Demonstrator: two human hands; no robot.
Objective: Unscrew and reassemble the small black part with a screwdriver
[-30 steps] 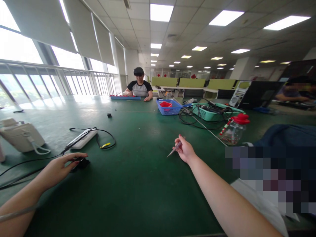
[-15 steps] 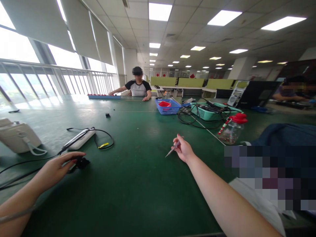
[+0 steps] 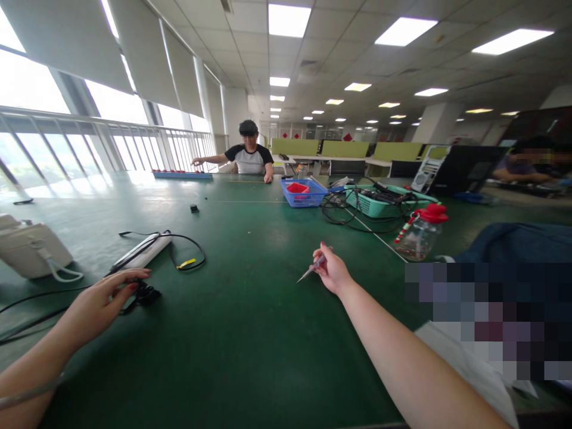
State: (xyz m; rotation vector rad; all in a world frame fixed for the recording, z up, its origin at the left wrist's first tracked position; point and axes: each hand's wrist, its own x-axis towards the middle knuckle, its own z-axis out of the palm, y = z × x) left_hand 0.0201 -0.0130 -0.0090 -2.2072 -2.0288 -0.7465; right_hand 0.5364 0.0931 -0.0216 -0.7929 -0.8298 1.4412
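Observation:
In the head view, my right hand (image 3: 331,271) is closed around a small screwdriver (image 3: 311,269), whose thin metal shaft points down and left above the green table (image 3: 250,345). My left hand (image 3: 100,304) is over a small black object (image 3: 146,294) on the table; its kind is unclear. The fingers are stretched out, with the thumb apart from them and close to the object. Whether they touch it is hard to tell. Just behind that hand lies a white power strip (image 3: 145,251), with a black cable (image 3: 203,247) bearing a yellow tag across it.
A blue basket (image 3: 304,199) and a green basket (image 3: 378,208) of cables stand farther back. To the right are a red-lidded bottle (image 3: 420,238) and dark cloth (image 3: 513,241); a white case (image 3: 36,250) is left. Across the table sits a person (image 3: 250,158) beside a blue strip (image 3: 183,175).
My left hand has risen slightly, its thumb coming up off the black object. The screwdriver has barely moved. Across the table, the person's arm has lifted and the blue strip has shifted left.

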